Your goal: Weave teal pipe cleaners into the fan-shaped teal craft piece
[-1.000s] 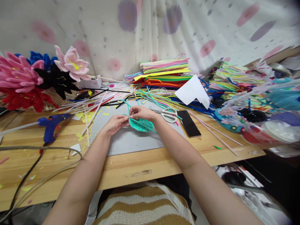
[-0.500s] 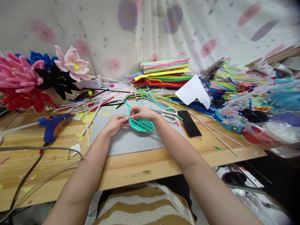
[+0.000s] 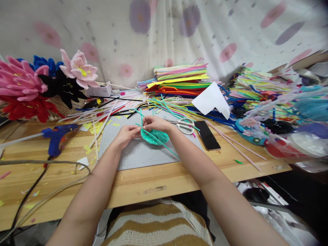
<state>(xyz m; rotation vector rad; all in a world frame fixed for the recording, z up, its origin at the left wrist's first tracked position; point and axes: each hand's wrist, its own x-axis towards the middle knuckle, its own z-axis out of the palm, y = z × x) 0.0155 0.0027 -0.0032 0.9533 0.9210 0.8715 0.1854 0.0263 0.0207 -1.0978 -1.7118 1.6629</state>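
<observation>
A teal leaf-shaped piece made of wound pipe cleaner (image 3: pixel 155 136) sits above the grey cutting mat (image 3: pixel 143 153). My left hand (image 3: pixel 126 134) pinches its left tip, fingers closed. At the top of the leaf, my right hand (image 3: pixel 155 123) grips it with closed fingers. A loose teal pipe cleaner strand (image 3: pixel 166 147) trails from the leaf down to the right across the mat. Other teal ends stick up between my hands.
White-handled scissors (image 3: pixel 185 125) and a dark phone (image 3: pixel 207 135) lie right of my hands. A blue glue gun (image 3: pixel 56 135) lies at the left with cables. Pipe cleaner flowers (image 3: pixel 38 89) stand far left. Stacks of coloured pipe cleaners (image 3: pixel 179 80) fill the back and right.
The loose teal strand has swung further out to the lower right. My left fingers have shifted slightly closer to the leaf tip. Both hands stay on the leaf.
</observation>
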